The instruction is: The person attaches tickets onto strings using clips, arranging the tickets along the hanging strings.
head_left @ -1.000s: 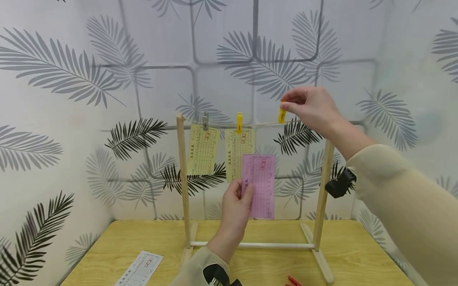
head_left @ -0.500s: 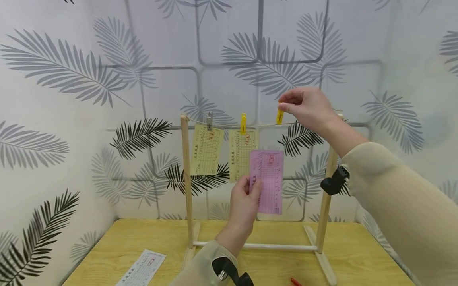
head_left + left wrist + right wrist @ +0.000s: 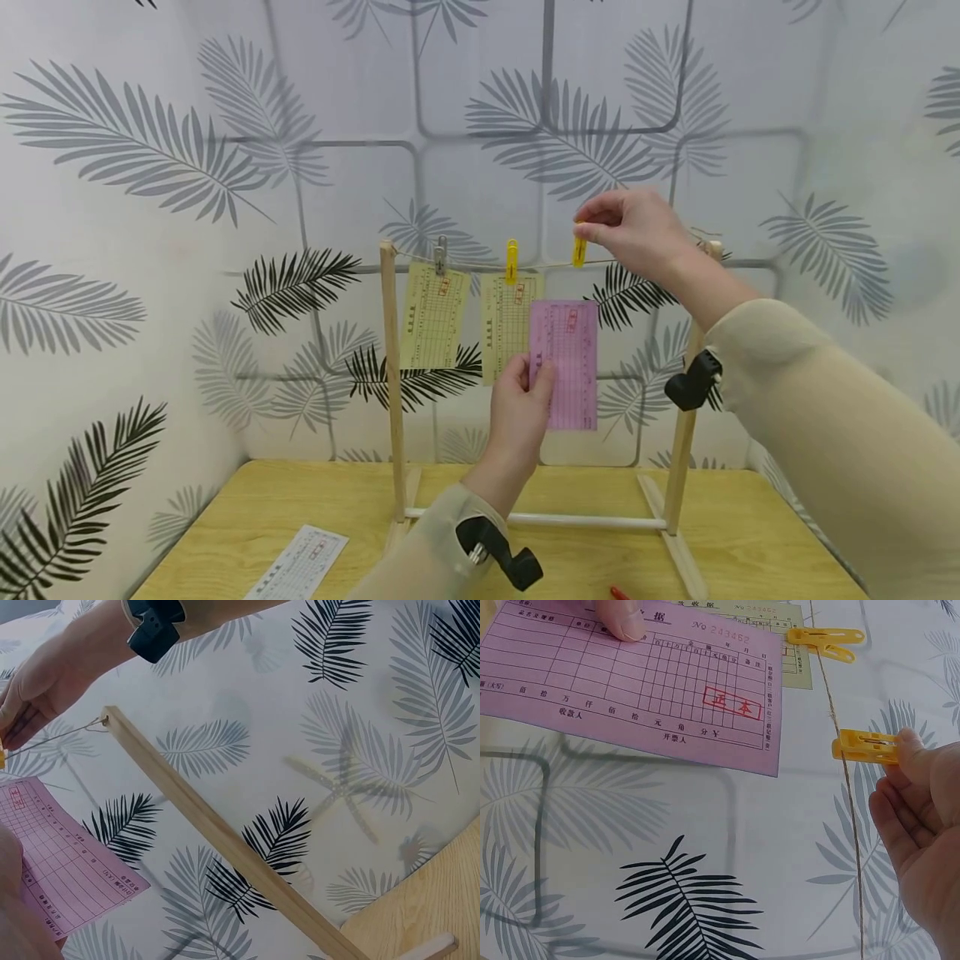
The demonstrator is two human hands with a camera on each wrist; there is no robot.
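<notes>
My left hand [image 3: 519,417] pinches a pink receipt slip [image 3: 573,367] by its left edge, below the string [image 3: 555,266]. The slip's upper edge is apart from the string and overlaps a yellow receipt behind it in the head view. With thumb and fingers, my right hand [image 3: 633,233] pinches a yellow clothespin [image 3: 866,746]. The clothespin's tip lies at the string; whether it bites the string I cannot tell. To the left, a yellow receipt [image 3: 510,325] hangs from another yellow clothespin [image 3: 512,262]. Farther left, a grey clothespin [image 3: 440,257] holds a second yellow receipt [image 3: 433,321].
A wooden frame [image 3: 393,383] with a white bottom bar [image 3: 585,522] stands on the wooden table [image 3: 315,492] and carries the string. On the table lie a white receipt [image 3: 300,562] at front left and a red object [image 3: 618,593], mostly cut off. Behind is a leaf-patterned wall.
My left hand has moved up and right with the pink receipt, nearer the string. My right hand has shifted slightly left and down, still pinching the yellow clothespin. The head view has shifted slightly.
</notes>
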